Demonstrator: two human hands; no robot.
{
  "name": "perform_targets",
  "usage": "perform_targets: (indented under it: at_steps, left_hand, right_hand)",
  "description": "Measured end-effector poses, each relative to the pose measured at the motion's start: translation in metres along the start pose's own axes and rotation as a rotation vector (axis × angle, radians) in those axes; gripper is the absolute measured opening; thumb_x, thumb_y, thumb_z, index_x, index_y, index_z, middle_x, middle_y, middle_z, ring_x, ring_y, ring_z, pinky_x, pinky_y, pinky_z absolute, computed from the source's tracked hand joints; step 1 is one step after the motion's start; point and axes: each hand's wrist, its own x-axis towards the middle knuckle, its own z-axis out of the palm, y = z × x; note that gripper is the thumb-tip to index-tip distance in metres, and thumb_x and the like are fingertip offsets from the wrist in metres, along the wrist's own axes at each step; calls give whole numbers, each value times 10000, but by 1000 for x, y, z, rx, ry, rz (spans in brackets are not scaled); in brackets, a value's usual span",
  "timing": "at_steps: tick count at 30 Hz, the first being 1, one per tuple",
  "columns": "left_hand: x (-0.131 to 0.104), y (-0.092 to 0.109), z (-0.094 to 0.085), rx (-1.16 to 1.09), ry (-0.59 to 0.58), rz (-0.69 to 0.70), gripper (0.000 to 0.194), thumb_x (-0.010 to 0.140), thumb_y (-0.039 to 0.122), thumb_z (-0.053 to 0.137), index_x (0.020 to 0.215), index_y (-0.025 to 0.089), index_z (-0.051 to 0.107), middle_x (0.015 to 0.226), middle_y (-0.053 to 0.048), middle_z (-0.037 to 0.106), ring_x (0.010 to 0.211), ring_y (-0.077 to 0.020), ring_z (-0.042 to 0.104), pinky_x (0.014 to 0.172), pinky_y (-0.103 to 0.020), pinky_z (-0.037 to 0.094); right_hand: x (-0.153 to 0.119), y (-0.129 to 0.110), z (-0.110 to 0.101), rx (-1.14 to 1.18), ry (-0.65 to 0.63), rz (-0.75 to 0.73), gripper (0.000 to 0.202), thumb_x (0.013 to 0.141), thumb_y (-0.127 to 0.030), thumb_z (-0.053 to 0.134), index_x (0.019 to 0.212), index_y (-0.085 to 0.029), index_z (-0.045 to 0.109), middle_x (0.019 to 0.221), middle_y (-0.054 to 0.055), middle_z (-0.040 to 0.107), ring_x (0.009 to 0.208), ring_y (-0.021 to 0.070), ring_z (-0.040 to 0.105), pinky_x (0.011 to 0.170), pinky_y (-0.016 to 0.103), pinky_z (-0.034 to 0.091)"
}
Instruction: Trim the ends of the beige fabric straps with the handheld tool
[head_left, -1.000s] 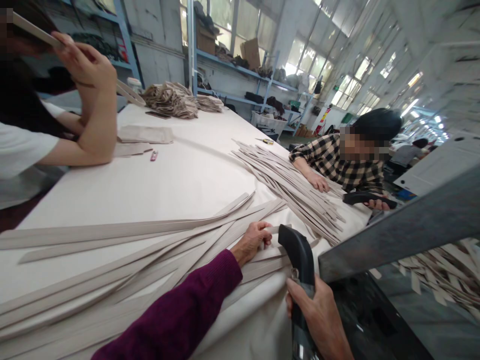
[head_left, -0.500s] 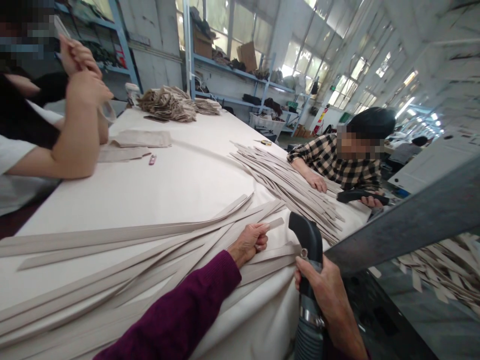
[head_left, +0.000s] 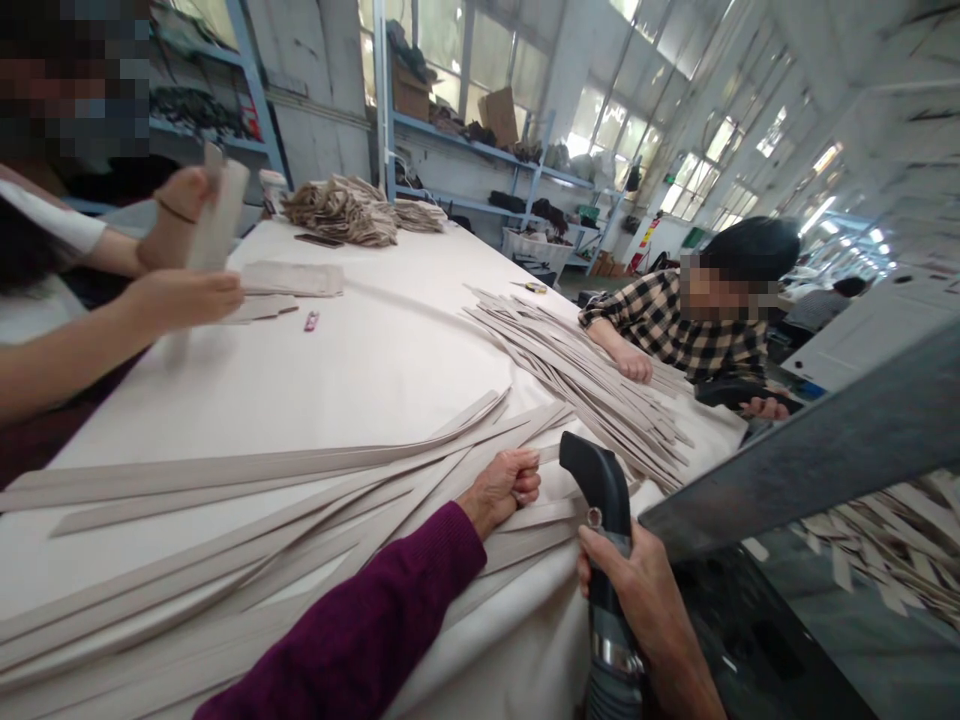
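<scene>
My left hand (head_left: 506, 488), in a purple sleeve, is closed in a pinch over the near strips. It appears to grip a beige fabric strip, whose free end is hard to make out now. Just to its right, my right hand (head_left: 637, 575) wraps around a black hose nozzle (head_left: 600, 475), with the thumb near a small metal ring. The nozzle's bent mouth points left toward my left hand, a small gap apart from it. Below the grip, a metal clamp joins the nozzle to a ribbed hose (head_left: 611, 695). Long beige fabric strips (head_left: 247, 555) spread leftward across the white-covered table.
A second heap of strips (head_left: 570, 360) lies across the table, by a co-worker in a checked shirt (head_left: 660, 320) holding another black nozzle. At left, a co-worker's hands hold a pale fabric piece (head_left: 219, 215). A grey metal beam (head_left: 817, 430) slants on the right. Bundled fabric (head_left: 341, 210) sits at the back.
The black nozzle has moved slightly left, closer to my left hand. The strip end that stuck out past my left fingers no longer shows plainly. The left co-worker's hands have lowered and spread.
</scene>
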Motion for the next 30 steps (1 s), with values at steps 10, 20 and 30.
perform_targets:
  at_steps: [10,20,30]
  left_hand:
    - [6,3,1,-221,15,-59,69,717,141,519,690,80,503,568,24,339,452,-28,303,380,-125,209]
    - [3,3,0,-187,-160,-270,123,674,107,494,564,107,439,520,47,259,424,-22,256,349,-98,175]
    - [3,2,3,-104,-115,-259,140,664,129,490,547,125,414,477,63,233,399,-22,228,335,-101,140]
  right_hand:
    - [-23,0,-8,-60,-14,-13,289,742,-457,515,652,-184,477,429,-31,530,398,120,484,416,215,396]
    - [-9,-10,5,-61,-33,-21,215,750,-391,519,737,-179,484,422,-41,531,384,132,485,395,224,386]
    - [-10,-4,-15,-171,6,-32,290,765,-451,496,663,-181,471,453,-30,535,421,121,484,435,220,397]
